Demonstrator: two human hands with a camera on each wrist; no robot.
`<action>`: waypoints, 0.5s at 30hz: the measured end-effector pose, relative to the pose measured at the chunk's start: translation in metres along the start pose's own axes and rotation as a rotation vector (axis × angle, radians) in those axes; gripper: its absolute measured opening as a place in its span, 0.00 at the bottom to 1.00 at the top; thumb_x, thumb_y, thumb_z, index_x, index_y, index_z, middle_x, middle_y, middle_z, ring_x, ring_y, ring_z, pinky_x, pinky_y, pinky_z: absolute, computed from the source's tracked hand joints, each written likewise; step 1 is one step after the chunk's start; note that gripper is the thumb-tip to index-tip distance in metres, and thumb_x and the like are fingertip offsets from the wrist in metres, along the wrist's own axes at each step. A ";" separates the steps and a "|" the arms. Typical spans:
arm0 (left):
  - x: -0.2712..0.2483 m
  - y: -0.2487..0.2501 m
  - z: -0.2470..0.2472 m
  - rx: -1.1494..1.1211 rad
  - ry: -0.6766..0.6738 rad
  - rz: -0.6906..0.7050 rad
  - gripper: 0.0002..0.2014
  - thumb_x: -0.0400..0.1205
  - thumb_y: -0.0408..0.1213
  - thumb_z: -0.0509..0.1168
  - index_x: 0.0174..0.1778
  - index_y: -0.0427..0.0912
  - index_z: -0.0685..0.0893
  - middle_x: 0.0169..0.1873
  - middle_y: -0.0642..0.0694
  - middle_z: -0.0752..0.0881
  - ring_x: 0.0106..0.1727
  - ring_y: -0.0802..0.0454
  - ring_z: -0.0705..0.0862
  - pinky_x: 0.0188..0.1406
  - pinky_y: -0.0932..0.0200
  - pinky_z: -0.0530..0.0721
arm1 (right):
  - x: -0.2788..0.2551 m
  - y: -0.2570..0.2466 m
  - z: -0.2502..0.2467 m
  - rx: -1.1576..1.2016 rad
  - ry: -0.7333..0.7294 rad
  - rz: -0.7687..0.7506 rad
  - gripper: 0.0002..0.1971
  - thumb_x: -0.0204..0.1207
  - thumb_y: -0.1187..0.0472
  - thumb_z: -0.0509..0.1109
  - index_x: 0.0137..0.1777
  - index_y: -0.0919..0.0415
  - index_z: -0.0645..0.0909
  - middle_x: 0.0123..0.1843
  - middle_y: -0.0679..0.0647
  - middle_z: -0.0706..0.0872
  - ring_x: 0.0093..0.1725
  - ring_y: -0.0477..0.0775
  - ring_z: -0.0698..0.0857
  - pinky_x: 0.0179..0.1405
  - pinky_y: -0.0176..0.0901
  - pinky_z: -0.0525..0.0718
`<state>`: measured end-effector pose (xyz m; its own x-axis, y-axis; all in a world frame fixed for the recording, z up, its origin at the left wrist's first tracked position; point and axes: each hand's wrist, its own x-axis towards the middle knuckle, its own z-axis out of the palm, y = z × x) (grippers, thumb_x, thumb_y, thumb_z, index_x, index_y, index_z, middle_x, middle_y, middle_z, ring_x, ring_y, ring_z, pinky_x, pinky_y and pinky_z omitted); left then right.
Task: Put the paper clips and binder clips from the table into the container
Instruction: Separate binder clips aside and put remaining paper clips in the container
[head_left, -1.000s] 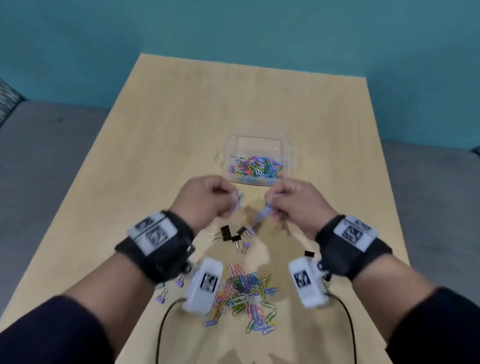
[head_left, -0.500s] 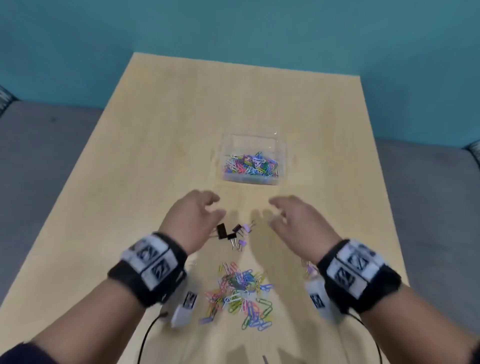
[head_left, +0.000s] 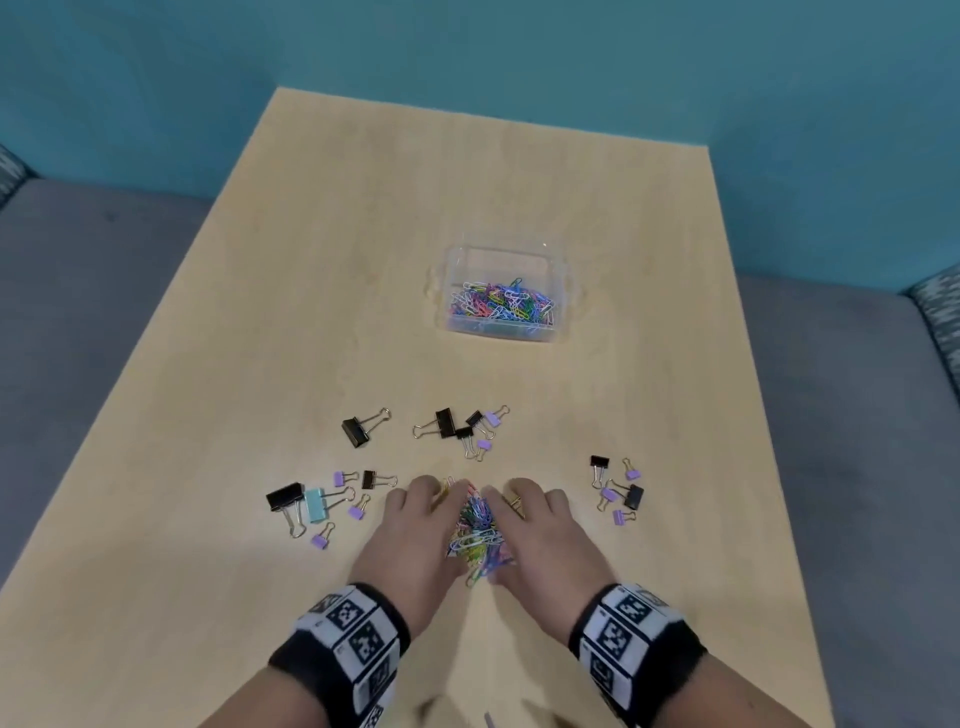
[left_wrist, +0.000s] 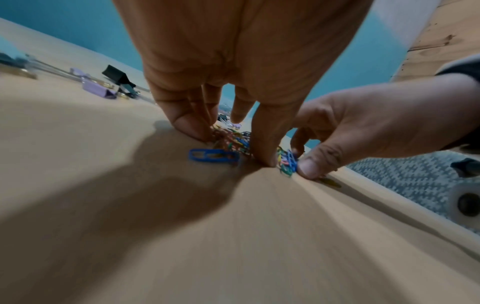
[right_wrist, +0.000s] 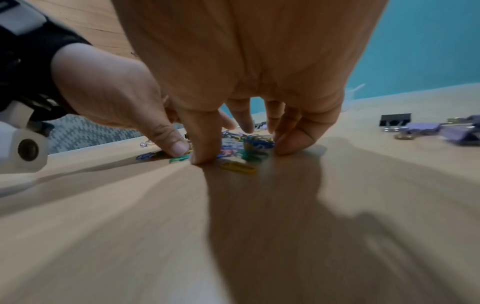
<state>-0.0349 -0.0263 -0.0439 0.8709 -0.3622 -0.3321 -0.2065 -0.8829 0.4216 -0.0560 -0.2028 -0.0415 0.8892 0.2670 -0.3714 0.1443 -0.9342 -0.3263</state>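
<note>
A heap of coloured paper clips (head_left: 475, 519) lies on the wooden table (head_left: 311, 312) near me. My left hand (head_left: 410, 525) and right hand (head_left: 540, 530) press in on it from either side, fingers curled down around it. In the left wrist view my fingertips (left_wrist: 200, 131) touch the table around the paper clips (left_wrist: 233, 144). The right wrist view shows the same paper clips (right_wrist: 244, 148) under my right fingers. The clear container (head_left: 561, 275) stands farther away and holds many paper clips. Binder clips lie in a centre group (head_left: 457, 428), a left group (head_left: 311, 501) and a right group (head_left: 618, 488).
A single black binder clip (head_left: 358, 431) lies apart, left of the centre group. Bare table stretches around and beyond the container. The table's right edge (head_left: 779, 519) runs close to the right group, with grey floor beyond and a teal wall behind.
A second ago both hands held clips up near the container. They let go, drew back towards me open, and now sit low on the table, closed in around the paper clip heap.
</note>
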 end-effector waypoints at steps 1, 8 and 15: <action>0.004 0.002 0.000 0.008 -0.004 0.007 0.37 0.74 0.45 0.71 0.78 0.55 0.61 0.67 0.49 0.66 0.62 0.48 0.67 0.60 0.56 0.76 | 0.004 -0.003 0.001 0.010 0.014 0.000 0.38 0.73 0.49 0.72 0.79 0.48 0.57 0.74 0.52 0.64 0.63 0.57 0.66 0.61 0.49 0.76; 0.019 0.004 0.003 0.030 0.035 0.019 0.20 0.76 0.36 0.67 0.65 0.50 0.76 0.55 0.47 0.72 0.51 0.46 0.72 0.48 0.50 0.81 | 0.016 -0.008 0.002 -0.005 0.091 -0.005 0.18 0.73 0.68 0.67 0.61 0.55 0.75 0.61 0.55 0.74 0.53 0.57 0.71 0.43 0.42 0.71; 0.019 -0.002 0.003 0.116 0.054 0.110 0.14 0.64 0.28 0.76 0.39 0.47 0.84 0.37 0.49 0.76 0.30 0.48 0.76 0.23 0.58 0.75 | 0.014 -0.006 -0.011 -0.034 0.050 -0.050 0.19 0.66 0.77 0.62 0.54 0.60 0.77 0.53 0.58 0.74 0.49 0.60 0.73 0.39 0.48 0.70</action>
<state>-0.0189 -0.0318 -0.0534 0.8625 -0.4444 -0.2422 -0.3488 -0.8687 0.3517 -0.0398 -0.1964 -0.0355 0.9010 0.3024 -0.3109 0.2033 -0.9276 -0.3133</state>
